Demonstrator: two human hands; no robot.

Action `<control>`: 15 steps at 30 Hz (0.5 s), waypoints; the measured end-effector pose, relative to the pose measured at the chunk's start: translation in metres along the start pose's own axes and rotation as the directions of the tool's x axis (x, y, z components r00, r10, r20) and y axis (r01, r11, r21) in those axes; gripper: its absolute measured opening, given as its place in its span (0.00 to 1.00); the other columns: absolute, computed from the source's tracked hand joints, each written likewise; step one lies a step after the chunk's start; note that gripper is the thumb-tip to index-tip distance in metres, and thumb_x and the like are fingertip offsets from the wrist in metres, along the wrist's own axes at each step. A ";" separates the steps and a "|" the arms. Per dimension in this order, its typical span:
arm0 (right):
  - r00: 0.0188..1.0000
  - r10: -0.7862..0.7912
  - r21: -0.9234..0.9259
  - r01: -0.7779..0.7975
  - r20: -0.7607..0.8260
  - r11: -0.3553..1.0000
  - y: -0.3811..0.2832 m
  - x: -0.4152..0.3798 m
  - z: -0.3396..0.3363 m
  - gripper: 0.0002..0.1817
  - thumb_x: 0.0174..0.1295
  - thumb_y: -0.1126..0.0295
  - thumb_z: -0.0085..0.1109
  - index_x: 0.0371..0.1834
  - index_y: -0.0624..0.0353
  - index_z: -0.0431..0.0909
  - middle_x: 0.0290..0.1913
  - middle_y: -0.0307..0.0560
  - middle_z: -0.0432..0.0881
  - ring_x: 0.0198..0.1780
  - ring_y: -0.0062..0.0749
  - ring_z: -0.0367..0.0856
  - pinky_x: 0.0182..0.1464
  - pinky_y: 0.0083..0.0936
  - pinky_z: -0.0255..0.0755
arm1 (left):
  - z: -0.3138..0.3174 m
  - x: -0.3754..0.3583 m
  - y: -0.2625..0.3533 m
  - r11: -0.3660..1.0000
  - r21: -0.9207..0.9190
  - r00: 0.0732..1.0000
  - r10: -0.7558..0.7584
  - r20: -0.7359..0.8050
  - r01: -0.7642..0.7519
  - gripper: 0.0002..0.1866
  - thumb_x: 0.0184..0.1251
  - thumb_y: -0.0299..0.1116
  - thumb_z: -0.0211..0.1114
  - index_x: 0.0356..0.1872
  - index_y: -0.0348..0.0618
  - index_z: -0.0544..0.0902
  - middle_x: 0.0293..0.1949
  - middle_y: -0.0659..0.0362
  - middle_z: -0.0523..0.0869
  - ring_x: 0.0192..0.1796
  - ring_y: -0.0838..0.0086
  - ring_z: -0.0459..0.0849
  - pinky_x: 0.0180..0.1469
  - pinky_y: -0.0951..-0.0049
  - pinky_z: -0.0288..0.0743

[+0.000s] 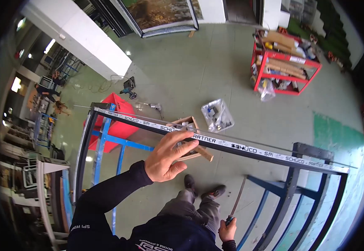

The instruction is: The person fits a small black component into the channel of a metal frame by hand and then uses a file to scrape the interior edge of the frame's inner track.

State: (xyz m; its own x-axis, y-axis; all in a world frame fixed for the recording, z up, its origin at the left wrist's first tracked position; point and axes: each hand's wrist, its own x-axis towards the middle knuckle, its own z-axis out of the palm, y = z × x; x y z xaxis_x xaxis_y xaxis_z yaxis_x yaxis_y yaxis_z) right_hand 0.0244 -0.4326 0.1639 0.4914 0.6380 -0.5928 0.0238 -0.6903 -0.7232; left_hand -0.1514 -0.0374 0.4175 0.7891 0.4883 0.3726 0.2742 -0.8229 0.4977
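Observation:
A dark metal frame (249,151) with printed white tape along its top rail lies across blue supports. My left hand (169,155) rests its fingertips on the middle of that rail, fingers stretched and apart, holding nothing. A thin dark strip (270,147) runs along the rail's far edge. Lower down on the right, my right hand (228,231) is closed round the dark handle of a long screwdriver (238,196). Its shaft points up and away from me, apart from the rail; the tip is near a blue support.
Blue trestles (125,142) and dark blue supports (284,190) hold the frame. Beyond it are a red bin (121,109), a wooden box (194,122), a clear plastic tray (224,119), a cordless drill (128,87) and a loaded red cart (288,62). People work far left.

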 end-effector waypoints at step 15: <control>0.965 -0.121 -0.536 0.232 0.233 0.812 -0.012 0.067 0.050 0.31 0.56 0.60 0.62 0.62 0.59 0.67 0.55 0.64 0.77 0.57 0.64 0.76 0.59 0.51 0.70 | -0.188 -0.162 0.032 0.975 0.067 0.817 -0.140 -0.560 0.213 0.20 0.62 0.35 0.78 0.26 0.42 0.72 0.36 0.57 0.81 0.37 0.67 0.81 0.42 0.65 0.76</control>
State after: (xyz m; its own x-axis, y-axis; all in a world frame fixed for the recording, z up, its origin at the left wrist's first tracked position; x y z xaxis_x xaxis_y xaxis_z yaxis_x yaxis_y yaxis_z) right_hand 0.0137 -0.3641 0.1151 0.2679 0.7789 -0.5671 0.5995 -0.5955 -0.5347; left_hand -0.3743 -0.0883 0.5201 0.2985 0.6766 0.6732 0.4718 -0.7177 0.5121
